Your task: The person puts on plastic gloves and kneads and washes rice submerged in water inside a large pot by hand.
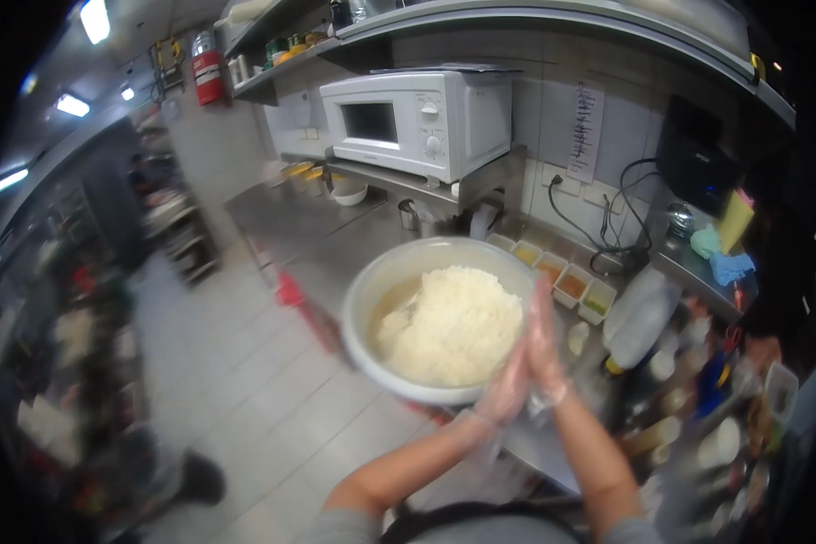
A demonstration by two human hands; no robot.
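The tub (361, 349) of rice (462, 322) stands at the table's (313, 236) front edge. Left hand (505, 385) and right hand (543, 349) meet palm-to-palm, fingers extended, grip unclosed; clinging grains are best shed over the tub.

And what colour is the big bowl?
The big bowl is pale greyish white, clearest in the head view.

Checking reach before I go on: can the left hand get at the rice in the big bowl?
Probably yes: the left hand looks palm to palm with the right hand at the near-right rim of the bowl, and nothing covers the rice.
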